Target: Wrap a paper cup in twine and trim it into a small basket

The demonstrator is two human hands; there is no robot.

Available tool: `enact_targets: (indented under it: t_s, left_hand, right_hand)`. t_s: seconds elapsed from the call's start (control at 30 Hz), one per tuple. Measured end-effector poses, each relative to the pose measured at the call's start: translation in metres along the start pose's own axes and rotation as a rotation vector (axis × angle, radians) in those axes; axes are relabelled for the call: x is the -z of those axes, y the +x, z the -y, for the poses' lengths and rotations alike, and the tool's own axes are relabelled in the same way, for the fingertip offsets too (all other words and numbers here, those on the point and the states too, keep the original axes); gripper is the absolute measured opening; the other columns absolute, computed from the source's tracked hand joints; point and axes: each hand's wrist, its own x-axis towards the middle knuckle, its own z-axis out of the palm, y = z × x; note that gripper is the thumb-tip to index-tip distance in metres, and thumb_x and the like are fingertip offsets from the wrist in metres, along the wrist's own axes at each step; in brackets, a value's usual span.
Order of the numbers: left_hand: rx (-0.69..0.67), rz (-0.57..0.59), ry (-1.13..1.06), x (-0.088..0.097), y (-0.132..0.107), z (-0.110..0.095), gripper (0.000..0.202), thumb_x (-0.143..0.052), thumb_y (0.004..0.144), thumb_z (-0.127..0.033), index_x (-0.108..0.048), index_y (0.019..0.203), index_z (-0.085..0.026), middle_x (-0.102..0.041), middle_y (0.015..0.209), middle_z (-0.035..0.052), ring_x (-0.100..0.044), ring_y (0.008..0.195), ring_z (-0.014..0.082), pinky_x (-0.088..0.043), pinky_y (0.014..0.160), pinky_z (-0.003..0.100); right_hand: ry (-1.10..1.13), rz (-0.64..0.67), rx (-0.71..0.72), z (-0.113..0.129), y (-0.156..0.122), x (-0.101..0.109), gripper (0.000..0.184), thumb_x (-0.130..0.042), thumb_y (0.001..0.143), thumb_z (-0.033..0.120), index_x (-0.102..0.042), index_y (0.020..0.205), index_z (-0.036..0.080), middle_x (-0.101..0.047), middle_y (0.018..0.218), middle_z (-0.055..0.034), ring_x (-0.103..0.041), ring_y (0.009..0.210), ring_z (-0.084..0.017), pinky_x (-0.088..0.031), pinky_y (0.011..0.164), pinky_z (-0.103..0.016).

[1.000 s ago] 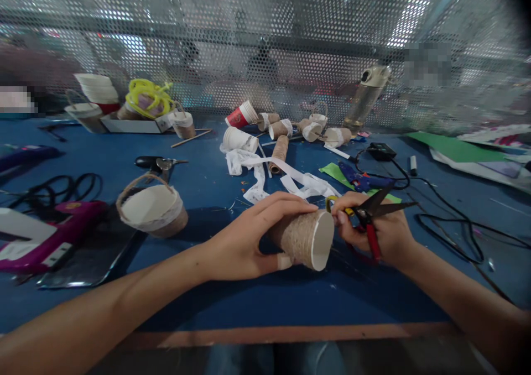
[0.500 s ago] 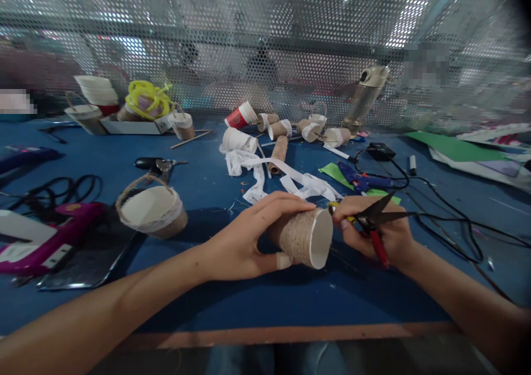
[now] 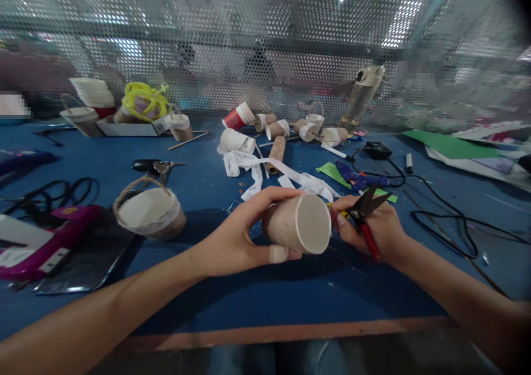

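Note:
My left hand [image 3: 244,234] is closed round a paper cup [image 3: 286,225] wrapped in brown twine, its white round end facing toward me and to the right. A pale bandage-like strip covers the left thumb's tip. My right hand [image 3: 373,228] grips scissors [image 3: 365,217] with red and yellow handles. Their dark blades are parted and point up and to the right, away from the cup. The right fingers are close beside the cup's rim; whether they touch it I cannot tell. Left of the hands stands a small basket [image 3: 151,212] made from a cup, with a twine handle and white lace trim.
White lace ribbon [image 3: 307,181] lies beyond my hands, near a twine roll [image 3: 276,154]. A blue glue gun [image 3: 359,177] and black cables lie to the right. At left are a magenta glue gun [image 3: 70,237] and a dark tablet-like slab [image 3: 95,259]. A bottle [image 3: 360,98] stands behind.
My left hand has turned the cup so its round end faces me more. The scissors have tilted upward and shifted slightly left with my right hand.

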Motion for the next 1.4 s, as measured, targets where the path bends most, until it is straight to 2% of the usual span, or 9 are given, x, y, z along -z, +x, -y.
enact_targets:
  t_s: [0.1,0.23,0.6,0.7,0.8,0.97,1.07,1.23,1.4]
  left_hand:
    - [0.105,-0.057,-0.193,0.000,0.001,0.002,0.070,-0.089,0.072,-0.018,-0.056,0.132,-0.029,-0.061,0.137,0.0063,-0.059,0.130,0.0281,-0.052,0.107,0.037]
    - [0.125,-0.062,-0.292,0.000,0.002,0.004,0.070,-0.088,0.071,-0.014,-0.057,0.131,-0.031,-0.063,0.135,0.0043,-0.063,0.126,0.0258,-0.057,0.099,0.032]
    - [0.072,0.028,-0.044,-0.004,-0.001,0.000,0.074,-0.086,0.072,-0.015,-0.055,0.138,-0.026,-0.055,0.140,0.0124,-0.062,0.126,0.0287,-0.058,0.099,0.038]
    - [-0.038,0.032,0.081,-0.001,0.000,0.001,0.074,-0.084,0.074,-0.017,-0.052,0.140,-0.025,-0.054,0.138,0.0140,-0.056,0.131,0.0305,-0.054,0.105,0.043]
    - [-0.162,0.023,0.261,0.003,0.001,0.003,0.069,-0.081,0.078,-0.018,-0.051,0.139,-0.024,-0.053,0.133,0.0141,-0.052,0.131,0.0292,-0.048,0.111,0.047]
    - [-0.273,0.018,0.442,0.001,0.000,0.005,0.063,-0.076,0.082,-0.013,-0.046,0.138,-0.023,-0.051,0.131,0.0147,-0.055,0.125,0.0262,-0.052,0.106,0.044]
    - [-0.369,0.033,0.489,0.000,0.000,0.005,0.061,-0.071,0.086,-0.010,-0.045,0.139,-0.022,-0.055,0.132,0.0160,-0.056,0.126,0.0269,-0.053,0.105,0.045]
    - [-0.549,-0.070,0.525,0.000,0.002,0.003,0.049,-0.073,0.087,-0.011,-0.052,0.132,-0.016,-0.060,0.126,0.0167,-0.059,0.123,0.0253,-0.055,0.103,0.043]
    - [-0.724,-0.181,0.592,0.001,0.003,0.003,0.028,-0.067,0.095,-0.019,-0.057,0.121,-0.017,-0.063,0.122,0.0131,-0.060,0.125,0.0229,-0.054,0.103,0.040]
  right_hand:
    - [-0.014,0.025,-0.004,-0.002,0.000,-0.003,0.017,-0.047,0.079,0.016,-0.063,0.076,0.023,-0.066,0.058,0.0039,-0.060,0.048,-0.011,-0.045,0.053,-0.022]
    - [-0.018,0.057,-0.010,-0.002,0.002,-0.004,0.020,-0.050,0.086,0.016,-0.059,0.069,0.021,-0.062,0.057,0.0042,-0.054,0.047,-0.009,-0.039,0.051,-0.022]
    - [0.065,0.085,0.016,-0.002,0.003,0.000,0.017,-0.060,0.092,0.022,-0.065,0.075,0.020,-0.065,0.062,0.0028,-0.058,0.051,-0.009,-0.039,0.051,-0.022]
    - [0.080,0.094,0.011,-0.003,0.002,-0.001,0.009,-0.061,0.089,0.018,-0.069,0.086,0.021,-0.069,0.067,0.0032,-0.061,0.053,-0.009,-0.042,0.052,-0.021]
    - [0.064,0.050,-0.001,-0.003,0.001,-0.003,0.016,-0.057,0.088,0.013,-0.070,0.094,0.022,-0.075,0.078,0.0012,-0.068,0.060,-0.010,-0.048,0.058,-0.020]
    - [0.043,0.011,-0.008,-0.001,-0.001,-0.003,0.014,-0.053,0.083,0.012,-0.065,0.082,0.021,-0.071,0.068,0.0026,-0.062,0.052,-0.009,-0.045,0.054,-0.020]
    - [0.055,0.070,-0.007,0.001,-0.001,-0.001,0.013,-0.053,0.083,0.014,-0.061,0.075,0.021,-0.063,0.061,0.0043,-0.057,0.049,-0.008,-0.040,0.051,-0.021]
    - [0.062,0.164,0.044,0.001,-0.003,0.001,0.014,-0.058,0.080,0.014,-0.057,0.068,0.021,-0.051,0.056,0.0059,-0.044,0.048,-0.008,-0.029,0.050,-0.025]
    - [0.172,0.127,0.138,-0.003,-0.007,0.004,0.011,-0.063,0.084,0.009,-0.063,0.088,0.020,-0.057,0.067,0.0037,-0.047,0.058,-0.010,-0.033,0.058,-0.025]
